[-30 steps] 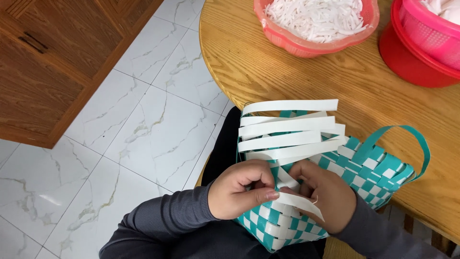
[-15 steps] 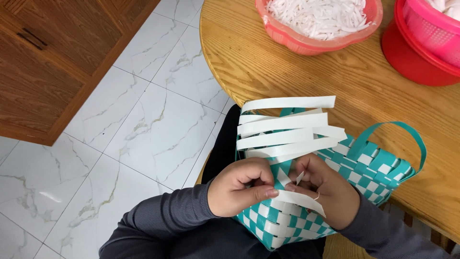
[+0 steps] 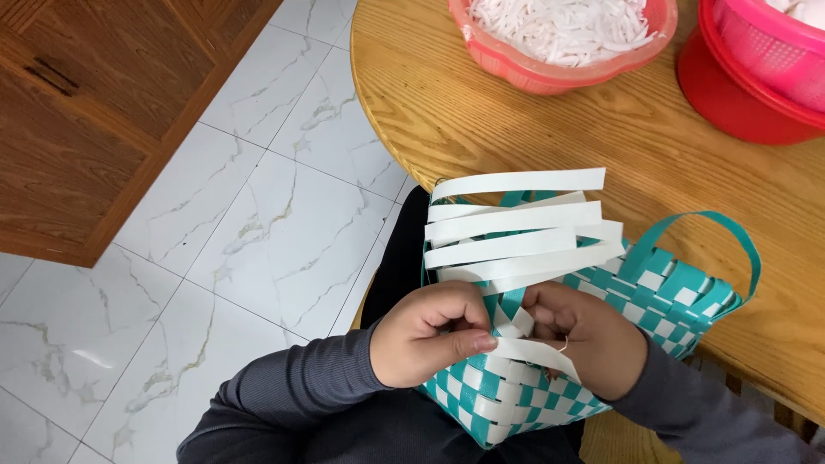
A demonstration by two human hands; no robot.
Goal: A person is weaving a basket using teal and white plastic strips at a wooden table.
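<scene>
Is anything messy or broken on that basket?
Nothing looks broken. The teal and white woven basket just has loose white strips sticking out unwoven at its edge. The left hand and right hand pinch one strip. The table's pink bowl hasn't spilled.

— What colours does the woven basket show?

— Teal and white, in a checkerboard weave. Its handle is plain teal, and the loose strips rising from it are all white.

— And the round table?

— Honey-yellow wood with a visible grain. At its far edge sits a salmon-pink bowl filled with white shreds, and at the far right a pink colander in a red basin.

— The floor?

— White tiles, veined grey like marble. The cabinet is reddish-brown wood. Both sleeves are dark grey.
</scene>
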